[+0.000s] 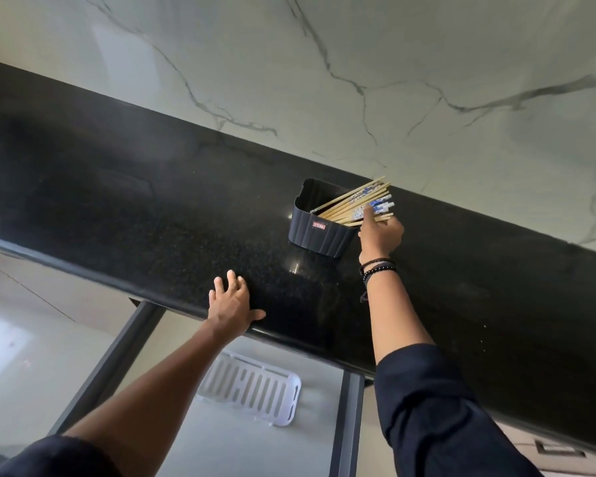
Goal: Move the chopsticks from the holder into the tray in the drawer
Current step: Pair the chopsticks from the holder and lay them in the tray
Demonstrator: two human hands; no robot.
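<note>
Up on the black counter (pixel 145 208), the chopsticks (pixel 353 203) stand bundled in a dark ribbed holder (pixel 324 235). They lean toward its right side, with their upper ends fanned out past the rim. Most are pale wood, and a few have blue-and-white patterned tops. None lies in the tray. The holder has a small red label (pixel 318 226) on its near face and sits close to the back of the counter, just in front of the veined marble wall (pixel 410 74).

The right hand (pixel 382 234) reaches up to the bundle's upper ends. Its index finger lies against the sticks, and some stick tips poke out past the knuckles. The back of the hand faces the camera, so I cannot tell whether the other fingers have closed round the sticks. Dark beaded bracelets (pixel 377 266) circle that wrist, and a dark sleeve (pixel 437 414) is pushed up the forearm.

The left hand (pixel 233 304) rests flat on the counter's front edge, well apart from the holder. Its fingers are spread and its thumb is out to the side, and it holds nothing.

Below the counter, the drawer (pixel 351 425) stands pulled out, with dark side rails and a pale grey floor. A white slotted tray (pixel 255 387) lies in it near the back, partly under the counter's edge and between the two forearms.
</note>
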